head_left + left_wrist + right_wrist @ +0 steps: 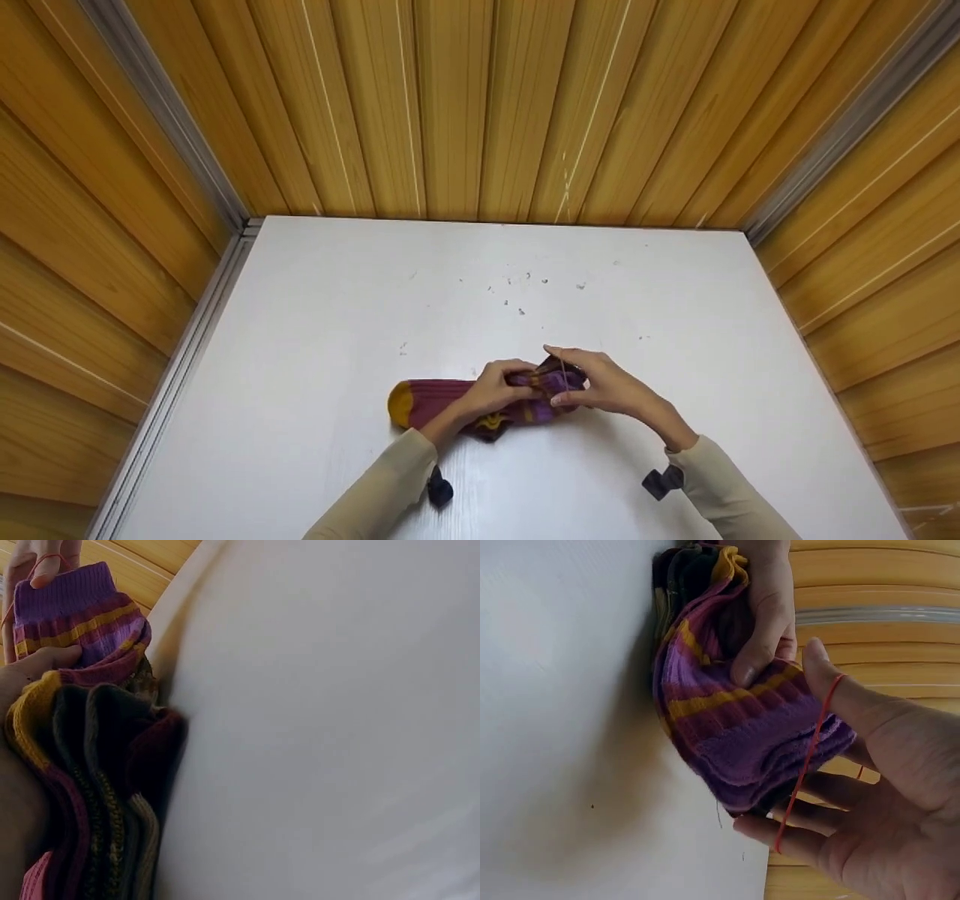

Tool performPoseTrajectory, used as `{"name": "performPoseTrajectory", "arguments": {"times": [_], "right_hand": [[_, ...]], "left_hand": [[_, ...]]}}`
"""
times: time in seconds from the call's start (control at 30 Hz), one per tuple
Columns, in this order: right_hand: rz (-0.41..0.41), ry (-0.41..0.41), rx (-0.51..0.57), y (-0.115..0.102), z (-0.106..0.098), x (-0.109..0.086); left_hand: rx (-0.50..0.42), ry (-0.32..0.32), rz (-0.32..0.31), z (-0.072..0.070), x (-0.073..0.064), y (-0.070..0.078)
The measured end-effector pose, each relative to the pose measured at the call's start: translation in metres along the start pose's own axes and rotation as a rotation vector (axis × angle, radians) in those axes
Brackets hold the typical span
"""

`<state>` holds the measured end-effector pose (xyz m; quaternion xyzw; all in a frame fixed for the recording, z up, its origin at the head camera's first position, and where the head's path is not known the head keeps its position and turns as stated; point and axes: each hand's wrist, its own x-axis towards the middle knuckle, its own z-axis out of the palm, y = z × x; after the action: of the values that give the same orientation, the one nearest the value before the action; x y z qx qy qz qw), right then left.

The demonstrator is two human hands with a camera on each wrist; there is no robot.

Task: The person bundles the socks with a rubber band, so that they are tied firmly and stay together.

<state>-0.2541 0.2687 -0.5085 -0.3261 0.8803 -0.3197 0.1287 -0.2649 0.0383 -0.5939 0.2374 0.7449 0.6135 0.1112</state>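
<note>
A bundle of layered knit socks (442, 396), maroon with yellow toes and purple-striped cuffs, lies across the table front. My left hand (491, 391) grips the bundle around its middle, the thumb pressing on the striped part in the right wrist view. At the cuff end my right hand (611, 384) spreads its thumb and fingers apart. A thin red rubber band (811, 754) is stretched over them, crossing in front of the purple cuffs (742, 754). In the left wrist view the folded sock layers (97, 765) show dark, yellow and maroon edges.
The white table (337, 300) carries small dark specks or scuffs (521, 311) beyond the hands. Yellow wood-look panels (450, 112) stand behind and on both sides, with grey metal strips at the corners. Each wrist wears a small black camera (440, 489).
</note>
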Motion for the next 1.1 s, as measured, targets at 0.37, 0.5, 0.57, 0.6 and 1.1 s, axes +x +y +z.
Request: {"name": "performPoseTrajectory", "arguments": {"times": [0.37, 0.5, 0.57, 0.6, 1.1], "right_hand": [[0.004, -0.075, 0.013, 0.002, -0.008, 0.022], [0.06, -0.125, 0.241, 0.026, -0.027, 0.02], [0.113, -0.133, 0.377, 0.041, -0.036, 0.017], [0.145, -0.126, 0.44, 0.049, -0.04, 0.015], [0.507, 0.172, 0.472, 0.098, -0.025, -0.008]], "left_hand": [[-0.031, -0.011, 0.003, -0.004, -0.001, 0.007], [-0.043, 0.001, -0.014, -0.001, 0.005, -0.01], [-0.055, 0.002, -0.025, 0.0, 0.005, -0.013], [-0.061, 0.001, -0.03, 0.0, 0.005, -0.013], [-0.06, -0.012, -0.04, 0.0, 0.005, -0.014]]}}
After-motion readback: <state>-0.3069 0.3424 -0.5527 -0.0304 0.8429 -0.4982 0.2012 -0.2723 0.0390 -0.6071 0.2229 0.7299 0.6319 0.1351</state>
